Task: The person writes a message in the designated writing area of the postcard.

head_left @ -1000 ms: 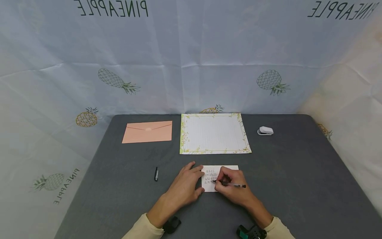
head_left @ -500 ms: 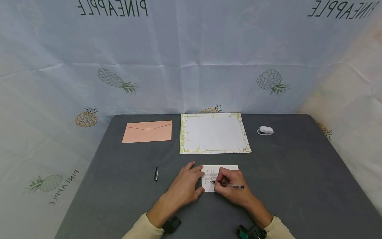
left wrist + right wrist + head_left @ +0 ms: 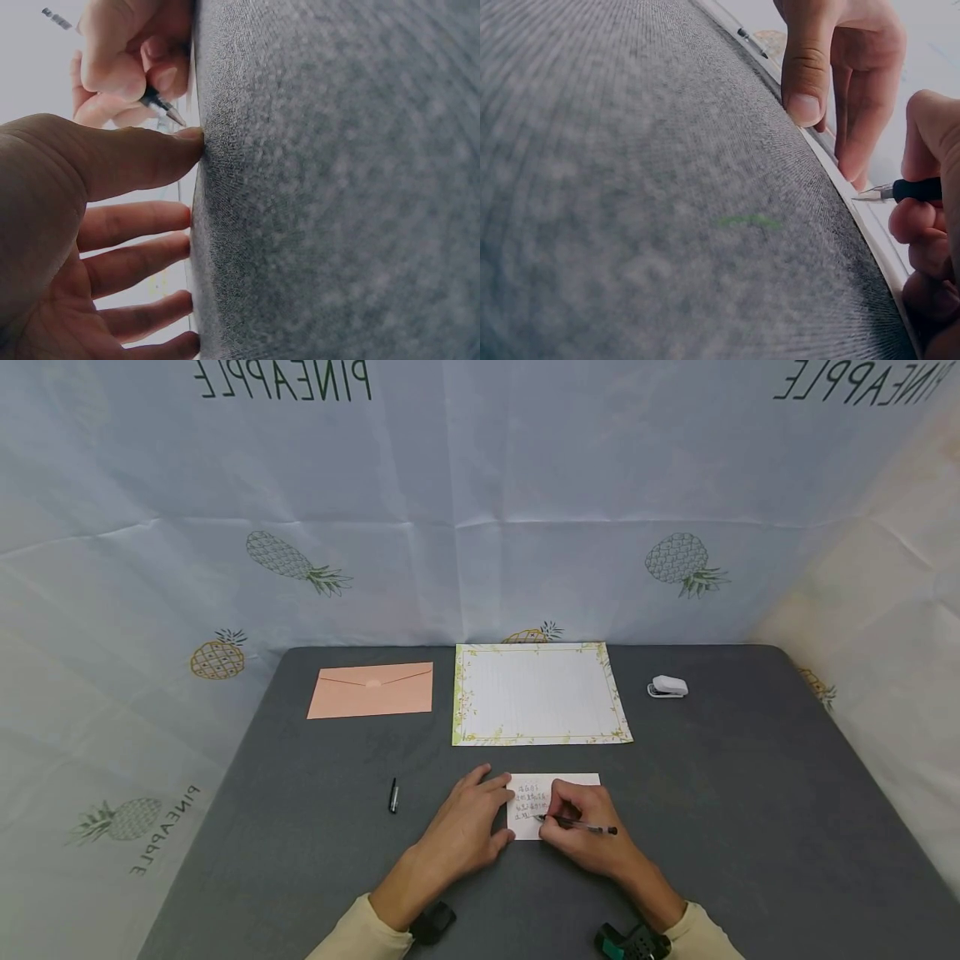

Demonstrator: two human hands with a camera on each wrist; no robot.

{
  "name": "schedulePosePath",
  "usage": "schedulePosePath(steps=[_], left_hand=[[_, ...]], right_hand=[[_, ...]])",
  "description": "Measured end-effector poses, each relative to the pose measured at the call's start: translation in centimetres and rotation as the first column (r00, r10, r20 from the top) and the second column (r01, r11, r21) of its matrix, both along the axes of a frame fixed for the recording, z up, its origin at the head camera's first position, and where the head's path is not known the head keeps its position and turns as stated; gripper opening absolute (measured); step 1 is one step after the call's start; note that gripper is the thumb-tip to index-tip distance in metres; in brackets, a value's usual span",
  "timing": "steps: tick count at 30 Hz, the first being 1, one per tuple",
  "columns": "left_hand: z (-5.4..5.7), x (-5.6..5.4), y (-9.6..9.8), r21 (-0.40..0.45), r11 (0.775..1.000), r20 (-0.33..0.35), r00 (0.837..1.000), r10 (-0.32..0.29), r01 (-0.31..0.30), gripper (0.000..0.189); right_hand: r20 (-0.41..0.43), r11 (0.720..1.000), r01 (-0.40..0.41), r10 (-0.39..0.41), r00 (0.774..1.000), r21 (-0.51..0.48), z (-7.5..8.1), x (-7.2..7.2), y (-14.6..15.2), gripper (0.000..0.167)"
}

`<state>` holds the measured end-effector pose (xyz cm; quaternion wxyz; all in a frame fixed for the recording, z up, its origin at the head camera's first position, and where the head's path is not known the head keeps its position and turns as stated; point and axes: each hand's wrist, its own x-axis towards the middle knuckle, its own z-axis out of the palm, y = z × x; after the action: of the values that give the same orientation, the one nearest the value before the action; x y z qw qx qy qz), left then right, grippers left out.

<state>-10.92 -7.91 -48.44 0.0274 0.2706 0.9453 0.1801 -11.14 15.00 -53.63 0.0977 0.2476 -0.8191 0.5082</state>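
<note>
A small white card (image 3: 525, 831) with several lines of handwriting lies on the dark grey table. My right hand (image 3: 588, 827) pinches a black-and-clear pen (image 3: 592, 827), its tip down at the lowest written line. In the right wrist view the metal tip of the pen (image 3: 877, 193) meets the card (image 3: 885, 240). My left hand (image 3: 465, 818) lies with fingers spread at the card's left edge, thumb and fingertips resting on it. The left wrist view shows the thumb (image 3: 142, 159) and the straight fingers (image 3: 135, 225) reaching down to the surface. Part of the card hides under the right hand.
A black pen cap (image 3: 393, 796) lies to the left of my left hand. Farther back are a peach envelope (image 3: 371, 697), a sheet of letter paper with a floral border (image 3: 540, 693) and a small white stapler (image 3: 667, 687). A pineapple-print curtain (image 3: 480, 485) hangs behind the table.
The pen and my right hand have shifted by small amounts along the lowest line, where the writing has slightly changed. My left hand has stayed in place.
</note>
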Motion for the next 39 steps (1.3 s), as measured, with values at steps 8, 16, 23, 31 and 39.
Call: schedulePosePath(steps=[8, 16, 23, 31, 39], left_hand=[[0.2, -0.1, 0.0, -0.001, 1.0, 0.004, 1.0, -0.003, 0.003, 0.048], [0.5, -0.1, 0.1, -0.009, 1.0, 0.015, 1.0, -0.001, 0.001, 0.048], [0.6, -0.2, 0.0, -0.007, 1.0, 0.015, 1.0, -0.005, 0.005, 0.048], [0.8, -0.2, 0.0, -0.008, 1.0, 0.025, 1.0, -0.005, 0.005, 0.048], [0.9, -0.2, 0.1, -0.006, 1.0, 0.027, 1.0, -0.001, 0.002, 0.048]], right_hand=[[0.012, 0.999, 0.032, -0.032, 0.999, 0.005, 0.4, -0.1, 0.0, 0.038], [0.035, 1.0, 0.013, -0.014, 0.999, 0.019, 0.6, 0.0, 0.0, 0.039], [0.049, 1.0, 0.004, -0.005, 0.999, 0.022, 0.7, -0.1, 0.1, 0.038], [0.061, 1.0, 0.002, -0.004, 0.998, 0.021, 1.1, -0.1, 0.1, 0.037], [0.039, 1.0, -0.003, 0.003, 0.999, 0.008, 1.1, -0.1, 0.1, 0.039]])
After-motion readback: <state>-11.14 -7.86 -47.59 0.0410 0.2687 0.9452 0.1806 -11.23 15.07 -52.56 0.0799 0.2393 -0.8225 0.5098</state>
